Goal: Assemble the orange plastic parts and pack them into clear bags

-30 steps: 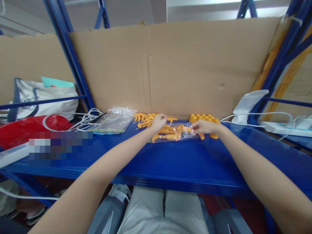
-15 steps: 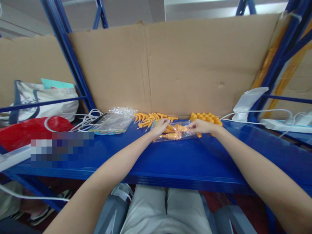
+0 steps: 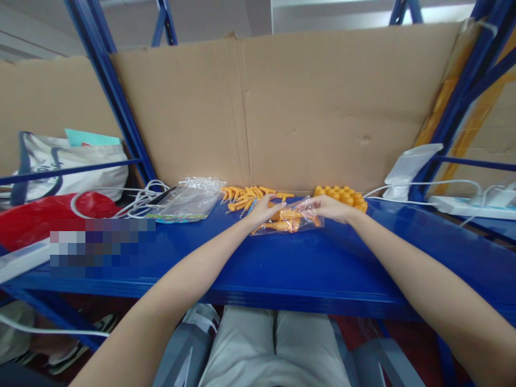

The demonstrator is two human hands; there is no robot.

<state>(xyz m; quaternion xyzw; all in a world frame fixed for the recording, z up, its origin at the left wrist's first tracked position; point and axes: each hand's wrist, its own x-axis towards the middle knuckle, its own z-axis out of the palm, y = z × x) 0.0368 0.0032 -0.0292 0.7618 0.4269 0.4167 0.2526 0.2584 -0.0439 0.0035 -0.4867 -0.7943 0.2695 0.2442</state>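
Note:
A small clear plastic bag (image 3: 291, 221) filled with orange plastic pieces lies on the blue shelf (image 3: 282, 263). My left hand (image 3: 265, 208) grips the bag's left end, thumb and fingers closed on the film. My right hand (image 3: 328, 206) pinches the bag's right end and lifts that edge slightly. Behind my left hand lies a loose heap of orange hook-shaped pieces (image 3: 245, 195). Behind my right hand sits an orange block-shaped piece (image 3: 342, 195).
A stack of clear bags (image 3: 187, 200) and white cables (image 3: 139, 198) lie to the left, with a red bag (image 3: 44, 215) and a white tote (image 3: 68, 166) beyond. A cardboard sheet (image 3: 302, 107) backs the shelf. A white power strip (image 3: 463, 204) and a pouch (image 3: 407, 164) sit right.
Both hands have drawn closer together on the bag. The right end of the bag has been folded up and inward by my right hand.

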